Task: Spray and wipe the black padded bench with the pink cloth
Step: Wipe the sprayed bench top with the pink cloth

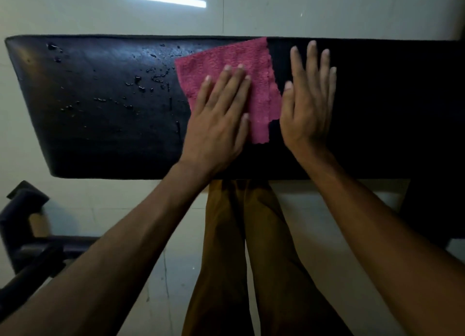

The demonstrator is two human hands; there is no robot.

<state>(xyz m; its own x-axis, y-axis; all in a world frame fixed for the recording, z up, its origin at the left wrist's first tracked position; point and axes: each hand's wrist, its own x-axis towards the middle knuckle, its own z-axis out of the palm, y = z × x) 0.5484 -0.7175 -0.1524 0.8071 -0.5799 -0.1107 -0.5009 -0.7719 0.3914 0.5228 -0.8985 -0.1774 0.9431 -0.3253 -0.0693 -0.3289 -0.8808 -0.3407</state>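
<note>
Left hand (218,114) flat on pink cloth (261,66)

1 bench (100,109), 1 cloth (261,66), 2 hands (219,124)

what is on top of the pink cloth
The left hand lies flat on the pink terry cloth, fingers straight. The black padded bench beneath the cloth is hidden, so wetness there cannot be seen.
</note>
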